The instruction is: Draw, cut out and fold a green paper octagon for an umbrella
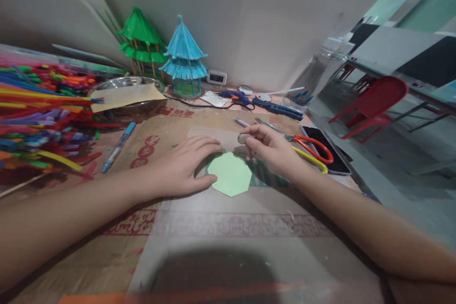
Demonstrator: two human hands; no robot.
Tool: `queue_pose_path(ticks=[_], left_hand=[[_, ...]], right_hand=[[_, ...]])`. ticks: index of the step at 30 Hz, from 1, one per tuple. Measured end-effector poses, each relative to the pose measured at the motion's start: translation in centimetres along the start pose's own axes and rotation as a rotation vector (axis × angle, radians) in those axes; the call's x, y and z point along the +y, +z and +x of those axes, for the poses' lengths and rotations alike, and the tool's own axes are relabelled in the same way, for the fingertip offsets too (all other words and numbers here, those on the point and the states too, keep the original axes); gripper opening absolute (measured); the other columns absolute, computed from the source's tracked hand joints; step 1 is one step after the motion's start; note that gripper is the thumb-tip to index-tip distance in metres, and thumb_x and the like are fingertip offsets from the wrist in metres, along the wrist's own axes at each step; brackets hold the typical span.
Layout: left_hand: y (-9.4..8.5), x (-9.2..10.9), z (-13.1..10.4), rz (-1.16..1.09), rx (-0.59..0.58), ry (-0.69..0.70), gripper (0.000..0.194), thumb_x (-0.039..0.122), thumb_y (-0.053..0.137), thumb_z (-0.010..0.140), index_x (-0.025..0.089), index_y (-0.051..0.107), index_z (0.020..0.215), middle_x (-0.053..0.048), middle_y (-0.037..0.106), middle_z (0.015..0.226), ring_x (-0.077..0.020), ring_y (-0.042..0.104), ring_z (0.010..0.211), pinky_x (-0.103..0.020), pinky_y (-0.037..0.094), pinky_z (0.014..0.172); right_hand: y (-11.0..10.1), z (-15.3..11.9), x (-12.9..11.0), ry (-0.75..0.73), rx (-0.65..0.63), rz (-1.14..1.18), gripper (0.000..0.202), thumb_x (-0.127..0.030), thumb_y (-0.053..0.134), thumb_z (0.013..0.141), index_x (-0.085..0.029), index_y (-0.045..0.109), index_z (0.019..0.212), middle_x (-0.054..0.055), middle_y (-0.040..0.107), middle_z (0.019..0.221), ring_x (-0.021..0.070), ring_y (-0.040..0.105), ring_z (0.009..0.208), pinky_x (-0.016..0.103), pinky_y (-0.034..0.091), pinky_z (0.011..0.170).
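A pale green many-sided piece of paper or card (pixel 231 175) lies flat between my hands on a clear sheet. My left hand (pixel 185 164) rests at its left side, palm down, thumb and fingers apart, with the thumb tip at the paper's edge. Just above the paper's upper right, my right hand (pixel 267 147) pinches a small greyish-white rounded piece (pixel 243 138) between thumb and fingers; its exact kind is unclear. Close behind the right hand are scissors (pixel 313 148) with an orange and a yellow handle.
Green (pixel 140 28) and blue (pixel 184 52) model pavilions stand at the back beside a metal bowl (pixel 142 86). Pipe cleaners (pixel 42 114) are heaped left, near a blue marker (pixel 119 146). A glue gun (pixel 237 97), pliers (pixel 278 108), plastic bottle (pixel 318 73) and phone (pixel 329 152) sit towards the right.
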State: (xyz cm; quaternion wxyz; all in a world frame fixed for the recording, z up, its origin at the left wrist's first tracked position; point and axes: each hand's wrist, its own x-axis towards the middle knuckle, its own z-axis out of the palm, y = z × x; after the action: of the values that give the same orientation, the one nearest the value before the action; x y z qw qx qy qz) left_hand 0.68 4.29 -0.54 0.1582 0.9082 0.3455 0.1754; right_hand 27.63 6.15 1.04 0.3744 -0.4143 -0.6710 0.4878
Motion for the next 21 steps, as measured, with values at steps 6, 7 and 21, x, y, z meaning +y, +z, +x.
queue_pose_path(ticks=[6,7,21], left_hand=[[0.1,-0.1,0.2,0.018,-0.033,-0.108,0.077,0.051,0.060,0.090,0.011,0.044,0.153,-0.023,0.051,0.158,-0.0408,0.047,0.148,-0.061,0.038,0.123],[0.1,-0.1,0.3,0.022,-0.041,-0.112,0.077,0.052,0.060,0.091,0.012,0.043,0.154,-0.024,0.050,0.159,-0.0412,0.046,0.149,-0.062,0.037,0.124],[-0.1,-0.1,0.0,0.002,-0.032,-0.032,0.065,0.048,0.059,0.095,0.017,0.051,0.151,-0.018,0.050,0.161,-0.0384,0.043,0.152,-0.061,0.036,0.125]], right_hand=[[1.6,0.2,0.6,0.179,-0.246,0.307,0.012,-0.030,0.063,0.101,-0.022,0.055,0.101,0.011,0.075,0.113,0.0198,0.075,0.100,0.049,0.061,0.103],[1.5,0.4,0.7,0.107,-0.155,0.247,0.011,-0.028,0.064,0.100,-0.023,0.054,0.100,0.013,0.073,0.124,0.0198,0.074,0.107,0.048,0.059,0.105],[-1.3,1.6,1.4,-0.030,0.109,-0.355,0.008,-0.029,0.061,0.095,-0.022,0.065,0.097,0.001,0.069,0.085,0.0174,0.064,0.075,0.034,0.052,0.074]])
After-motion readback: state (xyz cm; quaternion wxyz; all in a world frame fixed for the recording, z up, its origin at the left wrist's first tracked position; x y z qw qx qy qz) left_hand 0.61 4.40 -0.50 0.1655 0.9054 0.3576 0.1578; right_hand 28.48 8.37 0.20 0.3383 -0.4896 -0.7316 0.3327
